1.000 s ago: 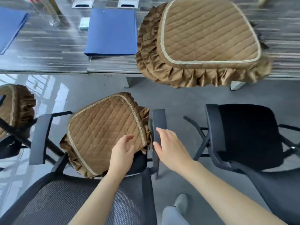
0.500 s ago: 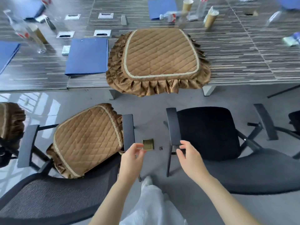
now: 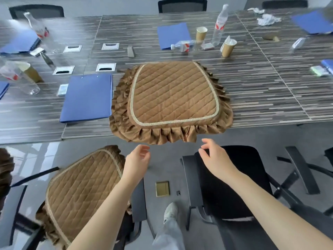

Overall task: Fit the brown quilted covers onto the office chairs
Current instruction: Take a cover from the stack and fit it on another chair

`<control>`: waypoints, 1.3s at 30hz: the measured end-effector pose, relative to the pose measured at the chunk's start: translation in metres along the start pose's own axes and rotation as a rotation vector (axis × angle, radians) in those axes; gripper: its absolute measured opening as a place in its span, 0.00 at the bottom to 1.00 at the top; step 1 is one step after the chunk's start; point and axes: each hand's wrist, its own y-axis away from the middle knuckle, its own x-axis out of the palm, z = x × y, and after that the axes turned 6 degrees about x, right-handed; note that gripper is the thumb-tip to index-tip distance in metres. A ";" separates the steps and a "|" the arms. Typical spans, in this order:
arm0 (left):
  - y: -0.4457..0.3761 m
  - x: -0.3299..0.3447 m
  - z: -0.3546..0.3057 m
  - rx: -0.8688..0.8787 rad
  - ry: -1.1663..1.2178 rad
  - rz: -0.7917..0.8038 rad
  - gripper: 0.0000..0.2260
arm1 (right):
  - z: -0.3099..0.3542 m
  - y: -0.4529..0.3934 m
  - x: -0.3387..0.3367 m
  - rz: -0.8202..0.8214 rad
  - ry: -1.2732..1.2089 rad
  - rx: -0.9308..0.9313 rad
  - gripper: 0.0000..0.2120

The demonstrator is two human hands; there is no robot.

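Striped table bears brown diamond-quilted cover, ruffled, cream-piped.

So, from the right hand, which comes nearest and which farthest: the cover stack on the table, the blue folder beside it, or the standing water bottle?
From the right hand:
1. Cover stack, just ahead at the table edge.
2. Blue folder, left of the stack.
3. Standing water bottle, far across the table.

I see the stack of covers on the table, its near frill overhanging the edge — folder to its left. Below, covered chair left, bare chair right — my hands hover between.
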 end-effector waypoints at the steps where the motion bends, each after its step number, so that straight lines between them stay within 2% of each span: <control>1: -0.026 -0.001 -0.005 0.004 0.002 -0.003 0.09 | 0.008 -0.025 -0.007 -0.006 0.001 0.000 0.22; 6: -0.140 -0.004 -0.012 0.016 -0.091 -0.020 0.12 | 0.033 -0.128 -0.034 -0.031 0.042 0.059 0.21; 9: -0.183 -0.006 -0.011 -0.073 -0.136 -0.096 0.16 | 0.026 -0.172 -0.039 -0.032 0.141 0.114 0.23; 11: -0.206 -0.007 -0.010 -0.134 -0.152 -0.097 0.21 | 0.016 -0.198 -0.042 -0.039 0.149 0.215 0.25; 13: -0.223 -0.007 -0.007 -0.190 -0.115 -0.055 0.25 | 0.005 -0.220 -0.043 -0.045 0.068 0.355 0.29; 16: -0.240 -0.007 -0.005 -0.300 -0.025 -0.005 0.26 | -0.007 -0.245 -0.043 -0.087 -0.123 0.514 0.36; 19: -0.251 -0.008 -0.007 -0.390 0.057 -0.043 0.27 | -0.007 -0.256 -0.040 -0.066 -0.365 0.600 0.35; 24: -0.259 -0.005 -0.023 -0.444 0.178 -0.143 0.25 | -0.005 -0.267 -0.043 -0.102 -0.444 0.679 0.34; 29: -0.269 -0.016 -0.027 -0.465 0.299 -0.227 0.26 | -0.003 -0.263 -0.051 -0.155 -0.550 0.753 0.25; 31: -0.271 -0.023 -0.031 -0.480 0.384 -0.220 0.27 | -0.001 -0.262 -0.055 -0.149 -0.649 0.775 0.21; 35: -0.280 -0.042 -0.039 -0.570 0.646 -0.136 0.23 | 0.005 -0.266 -0.061 -0.173 -0.742 0.790 0.21; 37: -0.282 -0.046 -0.040 -0.529 0.707 -0.088 0.22 | 0.006 -0.267 -0.064 -0.188 -0.767 0.801 0.23; 39: -0.281 -0.045 -0.044 -0.416 0.671 -0.111 0.20 | 0.009 -0.269 -0.072 -0.207 -0.848 0.788 0.26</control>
